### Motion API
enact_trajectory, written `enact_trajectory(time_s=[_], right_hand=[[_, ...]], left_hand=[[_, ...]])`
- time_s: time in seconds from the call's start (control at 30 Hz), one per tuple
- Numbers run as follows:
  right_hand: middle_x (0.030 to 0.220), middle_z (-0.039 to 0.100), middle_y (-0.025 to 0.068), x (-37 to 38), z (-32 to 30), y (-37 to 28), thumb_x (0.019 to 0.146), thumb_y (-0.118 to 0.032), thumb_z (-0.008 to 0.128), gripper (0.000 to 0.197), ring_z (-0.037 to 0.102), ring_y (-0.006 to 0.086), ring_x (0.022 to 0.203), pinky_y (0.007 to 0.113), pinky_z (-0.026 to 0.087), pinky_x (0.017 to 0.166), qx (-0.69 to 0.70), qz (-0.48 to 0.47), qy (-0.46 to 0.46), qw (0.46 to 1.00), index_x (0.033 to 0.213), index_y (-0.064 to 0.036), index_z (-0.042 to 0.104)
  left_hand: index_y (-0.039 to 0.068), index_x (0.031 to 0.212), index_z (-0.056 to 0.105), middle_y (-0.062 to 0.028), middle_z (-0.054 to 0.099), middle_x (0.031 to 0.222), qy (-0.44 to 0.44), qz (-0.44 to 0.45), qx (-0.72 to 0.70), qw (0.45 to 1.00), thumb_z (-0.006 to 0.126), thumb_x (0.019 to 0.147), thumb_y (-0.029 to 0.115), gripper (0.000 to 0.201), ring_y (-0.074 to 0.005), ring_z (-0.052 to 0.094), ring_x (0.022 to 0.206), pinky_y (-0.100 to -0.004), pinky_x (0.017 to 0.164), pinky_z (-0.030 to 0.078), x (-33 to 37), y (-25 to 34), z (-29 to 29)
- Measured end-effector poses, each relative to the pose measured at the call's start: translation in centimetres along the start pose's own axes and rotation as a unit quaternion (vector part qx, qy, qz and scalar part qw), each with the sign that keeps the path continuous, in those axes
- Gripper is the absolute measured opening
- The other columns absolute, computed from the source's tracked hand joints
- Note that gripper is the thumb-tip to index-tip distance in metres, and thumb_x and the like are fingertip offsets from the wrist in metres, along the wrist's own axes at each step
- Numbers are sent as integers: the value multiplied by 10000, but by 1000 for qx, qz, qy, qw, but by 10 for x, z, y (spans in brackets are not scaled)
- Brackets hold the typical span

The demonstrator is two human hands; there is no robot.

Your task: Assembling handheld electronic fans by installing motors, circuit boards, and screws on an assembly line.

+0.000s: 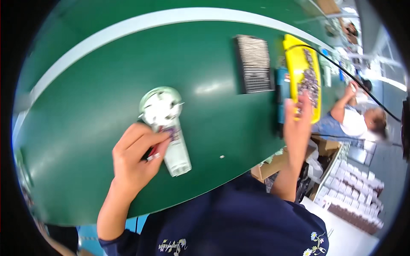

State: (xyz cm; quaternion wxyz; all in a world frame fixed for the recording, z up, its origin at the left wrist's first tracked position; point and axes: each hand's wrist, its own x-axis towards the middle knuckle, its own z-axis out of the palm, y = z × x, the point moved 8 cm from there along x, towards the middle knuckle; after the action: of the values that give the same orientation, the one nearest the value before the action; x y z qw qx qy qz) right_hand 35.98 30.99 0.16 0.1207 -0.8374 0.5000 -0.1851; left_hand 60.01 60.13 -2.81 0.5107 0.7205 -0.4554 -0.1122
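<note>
A pale green plastic housing [178,155] with a round head and a straight handle lies on the green table [106,77]. Its round end holds a white inner part [160,112] with thin points sticking out at the sides. My left hand [139,153] is closed over the handle, its fingers pinching red wires [151,152] beside a small dark part in the housing. A white tip shows under those fingers. Blurred by motion, my right hand [298,121] reaches over the near end of a yellow tray [293,64] of small metal pieces [309,81], thumb and fingers apart.
A black rack [256,64] with rows of thin metallic pieces stands left of the tray, with a blue tool [282,89] between them. A black cable [341,68] crosses above the tray. Another person [352,121] sits at the right. Cardboard boxes [273,166] stand below the table edge.
</note>
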Motion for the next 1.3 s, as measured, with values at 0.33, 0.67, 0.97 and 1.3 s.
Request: enact_trajectory(time_s=[0.33,0.67,0.97,1.3], right_hand=[[1024,613,45,19,3,19,1090,-474,466,496,531,133,614,275,450,512,690,130,-52,710,1349,-61,555],[798,557,90,84,34,-72,869,-921,340,945,506,172,476,333,472,433,743,-205,115,627,1311,-88,410],[798,549,24,85,45,-76,858,-938,348,884,494,157,492,331,439,454,652,-129,127,737,1259,-159,468],[871,562,49,75,45,-92,824,-952,378,957,527,170,545,328,470,484,614,-258,57,744,1372,-170,435]], left_hand=[[-15,907,718,-92,629,833,-10,-38,16,999,807,719,-119,233,-221,608,719,-317,636,492,-2,-4,6],[-27,889,709,-98,624,825,1,-37,47,998,810,708,-119,226,-227,593,699,-321,621,471,-2,-4,3],[-22,891,711,-94,618,815,0,-28,39,999,809,711,-118,227,-229,589,699,-322,621,469,-4,-6,0],[-18,911,714,-90,628,825,9,-19,19,1000,797,738,-115,215,-208,599,711,-304,625,471,-2,-5,2]])
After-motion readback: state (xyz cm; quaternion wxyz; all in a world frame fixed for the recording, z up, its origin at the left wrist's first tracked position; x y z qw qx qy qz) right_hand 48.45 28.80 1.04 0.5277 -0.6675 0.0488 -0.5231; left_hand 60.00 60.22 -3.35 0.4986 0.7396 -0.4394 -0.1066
